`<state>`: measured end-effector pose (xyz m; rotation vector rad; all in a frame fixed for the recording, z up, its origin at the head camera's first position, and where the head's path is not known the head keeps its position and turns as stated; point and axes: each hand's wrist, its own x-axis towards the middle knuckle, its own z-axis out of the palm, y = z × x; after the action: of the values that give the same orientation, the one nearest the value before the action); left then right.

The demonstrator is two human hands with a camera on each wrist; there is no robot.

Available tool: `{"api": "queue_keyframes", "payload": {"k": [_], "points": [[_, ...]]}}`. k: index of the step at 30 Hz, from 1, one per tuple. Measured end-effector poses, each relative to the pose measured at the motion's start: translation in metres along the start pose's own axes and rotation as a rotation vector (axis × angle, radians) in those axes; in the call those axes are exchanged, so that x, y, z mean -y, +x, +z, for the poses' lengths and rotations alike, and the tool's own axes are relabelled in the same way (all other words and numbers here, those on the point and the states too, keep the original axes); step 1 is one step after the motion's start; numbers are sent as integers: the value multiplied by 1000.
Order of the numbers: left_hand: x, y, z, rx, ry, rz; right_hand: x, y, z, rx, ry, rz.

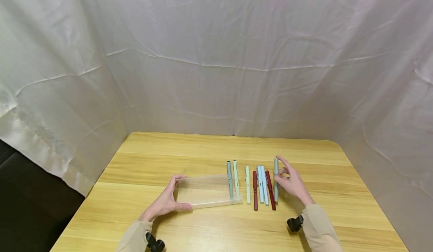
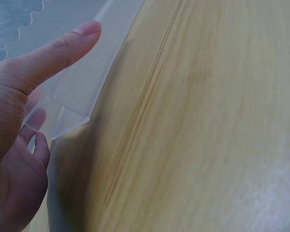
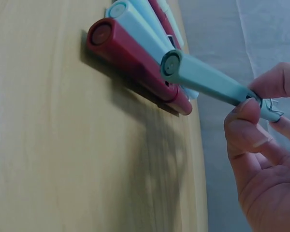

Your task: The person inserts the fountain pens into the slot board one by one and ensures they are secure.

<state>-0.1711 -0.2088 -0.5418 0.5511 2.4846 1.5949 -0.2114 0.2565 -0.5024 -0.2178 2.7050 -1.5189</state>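
Right hand (image 1: 293, 183); pen (image 3: 210, 81) points away, cap-first.

Left grip (image 1: 165, 202): thumb extended, opposing the fingers in a clasp
Right grip (image 1: 294, 183): thumb and fingers pinching, one finger stretched forward
Left arm (image 1: 134, 237): sleeved, slanting inward
Right arm (image 1: 318, 226): sleeved, slanting inward

We see the head view in soft, fairly even light: pale drapes (image 1: 216, 94) muted, the tabletop (image 1: 216, 231) brighter, the lower-left corner nearly black. Faint shadows lie beside both sleeves (image 1: 319, 227). In the left wrist view, whitish glare spreads at lower right, and a blurry shadow edges the clear plastic tray (image 2: 87, 84). In the right wrist view, the fingers (image 3: 244, 135) and grey-green pen (image 3: 208, 82) appear above a soft-edged shadow; wood grain looks slightly blurred.
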Motion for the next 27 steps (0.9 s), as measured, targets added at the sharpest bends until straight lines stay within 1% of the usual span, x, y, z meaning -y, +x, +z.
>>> {"api": "queue_keyframes", "payload": {"k": [3,6,11,13,15,24,27], "points": [[0,0,0,-1,-1,1,1,-1,-1,13,52,-17],[-1,0,0,0,-1,4,1,-2,-1,32,126,-30],[-1,0,0,1,-6,8,3,-5,0,86,255,-65],[-1,0,0,0,-7,8,4,-5,1,105,290,-84],[-2,0,0,1,-7,7,5,-5,2,107,326,-88],[-3,-1,0,1,-8,8,11,-7,10,103,342,-52],[-4,-1,0,2,-7,5,15,-8,12,101,358,-66]]}}
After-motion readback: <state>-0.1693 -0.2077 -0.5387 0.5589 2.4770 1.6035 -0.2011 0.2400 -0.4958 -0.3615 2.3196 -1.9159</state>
